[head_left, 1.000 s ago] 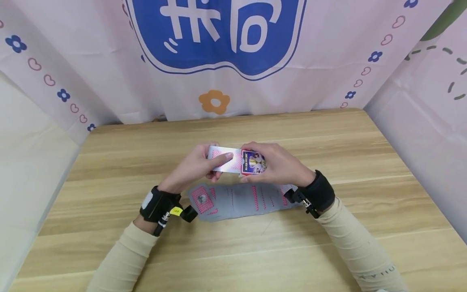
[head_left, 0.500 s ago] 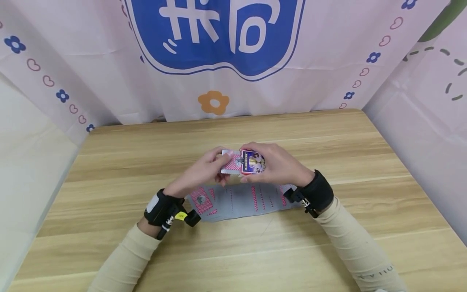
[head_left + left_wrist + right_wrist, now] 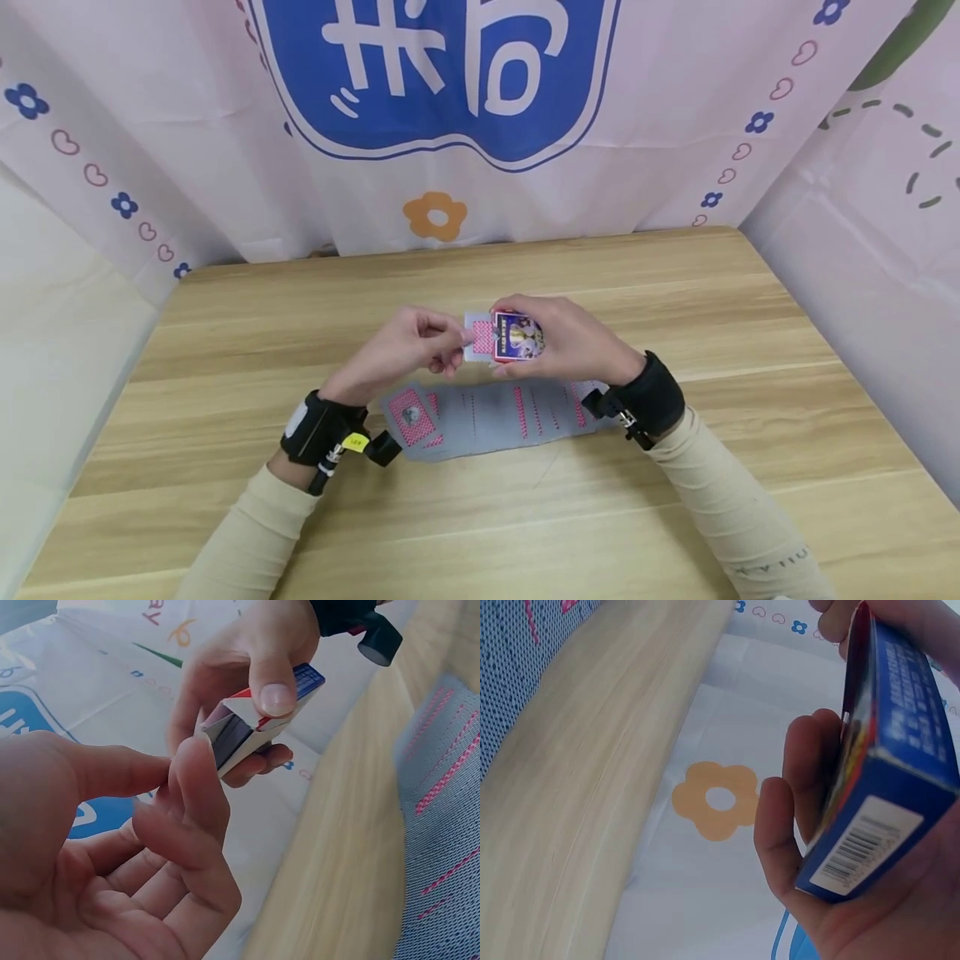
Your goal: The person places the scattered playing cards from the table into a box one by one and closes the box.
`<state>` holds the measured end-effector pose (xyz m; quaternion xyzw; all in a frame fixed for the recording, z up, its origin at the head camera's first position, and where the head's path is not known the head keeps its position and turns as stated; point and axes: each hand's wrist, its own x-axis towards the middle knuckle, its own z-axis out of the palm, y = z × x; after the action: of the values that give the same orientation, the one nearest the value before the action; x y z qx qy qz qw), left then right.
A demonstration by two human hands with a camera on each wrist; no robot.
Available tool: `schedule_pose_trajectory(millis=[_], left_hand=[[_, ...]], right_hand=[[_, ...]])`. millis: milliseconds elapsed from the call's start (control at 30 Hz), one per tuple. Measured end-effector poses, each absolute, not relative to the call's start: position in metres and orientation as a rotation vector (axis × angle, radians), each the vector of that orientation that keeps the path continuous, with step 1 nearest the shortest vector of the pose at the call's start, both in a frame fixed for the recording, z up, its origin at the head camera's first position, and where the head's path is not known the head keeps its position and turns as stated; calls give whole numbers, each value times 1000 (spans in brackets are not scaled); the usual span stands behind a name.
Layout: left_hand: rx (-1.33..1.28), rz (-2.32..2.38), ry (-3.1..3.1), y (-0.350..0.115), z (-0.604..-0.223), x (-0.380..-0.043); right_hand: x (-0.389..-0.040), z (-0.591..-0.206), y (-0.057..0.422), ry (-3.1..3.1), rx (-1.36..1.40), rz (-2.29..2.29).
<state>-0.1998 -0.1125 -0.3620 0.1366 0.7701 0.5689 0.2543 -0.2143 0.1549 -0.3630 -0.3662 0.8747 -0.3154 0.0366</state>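
My right hand grips a blue-and-red playing-card box, its printed face up in the head view. Pink-backed playing cards stick out of the box's left end. At their outer edge, the thumb and index fingertip of my left hand pinch. In the left wrist view, the box's end gapes, and the left fingertips partly hide it. A barcode shows on the other end of the box in the right wrist view. Both hands are above the table.
Below the hands, a grey-blue mat with pink dashed stripes lies on the wooden table. At its left end lies a pink-backed card. A printed white curtain hangs behind the table's far edge.
The cards have slid right into the box, so less of them shows. My left hand first moved right with them, then drew back slightly left. The right hand has barely moved.
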Motion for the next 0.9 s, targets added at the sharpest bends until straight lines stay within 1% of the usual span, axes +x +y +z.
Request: schedule_pose_trajectory(millis=[533,900], left_hand=[[350,1537,2111,-99,-378,-196],[372,1511,2099,-103,-371,-198]], right_hand=[[-206,-365,146,2659,-1251,-988],[-207,-364,147,2663,-1199,-965]])
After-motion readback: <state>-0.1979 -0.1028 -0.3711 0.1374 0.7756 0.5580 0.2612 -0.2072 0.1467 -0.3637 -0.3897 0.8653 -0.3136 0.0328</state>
